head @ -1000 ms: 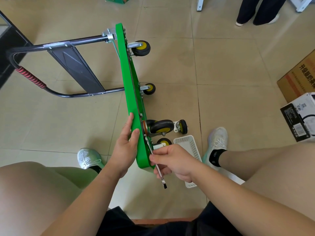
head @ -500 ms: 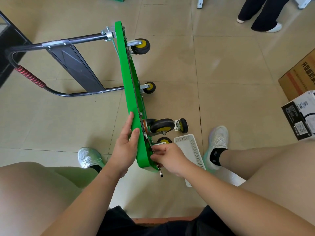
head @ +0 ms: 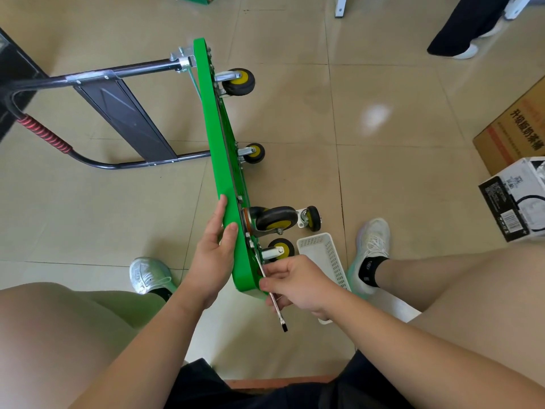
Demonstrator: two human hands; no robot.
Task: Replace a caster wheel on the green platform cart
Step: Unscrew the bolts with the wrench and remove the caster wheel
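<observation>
Head view: fingers [head: 272,272] of right hand [head: 298,286] pinch metal tool [head: 279,314] beside near caster [head: 280,249].

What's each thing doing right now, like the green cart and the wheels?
green cart, tipped on its edge.
left hand, flat against the cart's deck.
metal tool, held at the cart's near corner.
right hand, gripping the metal tool.
small loose wheel, lying on the floor.
white basket, upright on the floor.

left hand [head: 213,255]: fingers straight, palm pressed flat | right hand [head: 298,283]: fingers curled, gripping thin tool [head: 278,309]
</observation>
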